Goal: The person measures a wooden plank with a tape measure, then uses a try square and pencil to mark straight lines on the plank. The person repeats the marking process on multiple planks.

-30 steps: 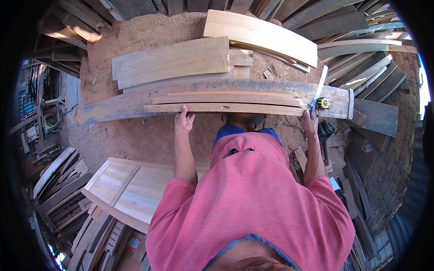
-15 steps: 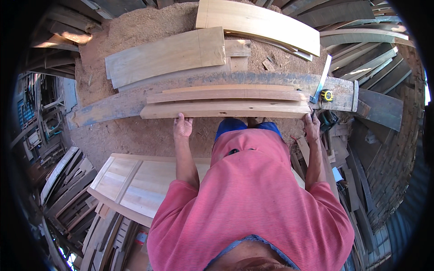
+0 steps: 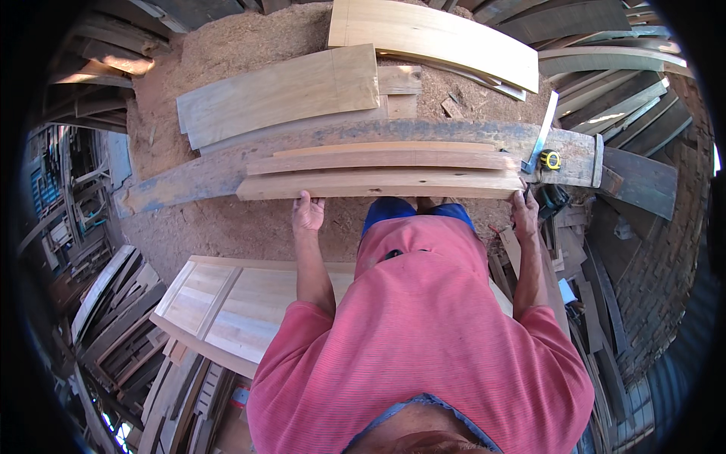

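A long pale wooden plank (image 3: 378, 184) lies crosswise in front of me, its near edge over a grey weathered beam (image 3: 197, 175). My left hand (image 3: 308, 213) grips the plank's near edge left of centre. My right hand (image 3: 525, 213) holds the same plank at its right end. Two more planks (image 3: 378, 157) lie stacked on the beam just behind it. A yellow tape measure (image 3: 551, 160) and a metal square (image 3: 541, 140) rest on the beam's right end.
Wide boards (image 3: 280, 94) and a curved board (image 3: 435, 34) lie on sawdust beyond the beam. A panelled door (image 3: 227, 303) lies at my lower left. Stacks of timber (image 3: 113, 303) surround the spot on the left and right (image 3: 605, 106).
The nearest plank has come toward me off the stack, with both hands moving back along with it.
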{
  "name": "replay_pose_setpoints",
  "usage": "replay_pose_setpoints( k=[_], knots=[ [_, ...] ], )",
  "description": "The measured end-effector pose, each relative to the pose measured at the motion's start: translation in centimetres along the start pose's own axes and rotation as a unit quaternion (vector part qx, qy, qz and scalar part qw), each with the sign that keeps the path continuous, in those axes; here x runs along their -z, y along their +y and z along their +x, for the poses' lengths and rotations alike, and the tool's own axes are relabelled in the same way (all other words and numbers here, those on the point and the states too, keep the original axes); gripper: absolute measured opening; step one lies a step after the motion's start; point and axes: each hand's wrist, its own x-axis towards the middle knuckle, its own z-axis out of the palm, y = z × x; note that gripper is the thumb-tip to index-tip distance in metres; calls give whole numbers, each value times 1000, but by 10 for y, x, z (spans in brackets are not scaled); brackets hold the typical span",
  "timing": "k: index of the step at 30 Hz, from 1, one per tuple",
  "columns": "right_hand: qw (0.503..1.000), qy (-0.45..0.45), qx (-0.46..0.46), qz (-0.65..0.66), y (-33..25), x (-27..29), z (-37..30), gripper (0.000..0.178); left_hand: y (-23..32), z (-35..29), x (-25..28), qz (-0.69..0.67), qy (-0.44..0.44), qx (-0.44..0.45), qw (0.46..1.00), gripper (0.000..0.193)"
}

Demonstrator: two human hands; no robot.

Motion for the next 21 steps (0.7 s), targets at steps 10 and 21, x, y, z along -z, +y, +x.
replay_pose_setpoints(
  k=[10,21],
  knots=[
    [1000,3,20,-20,9,5,11,52,3,8,-7,4,30,13,999,61],
    [999,37,1,-32,8,0,12,43,4,5,-12,10,45,15,999,64]
  ],
)
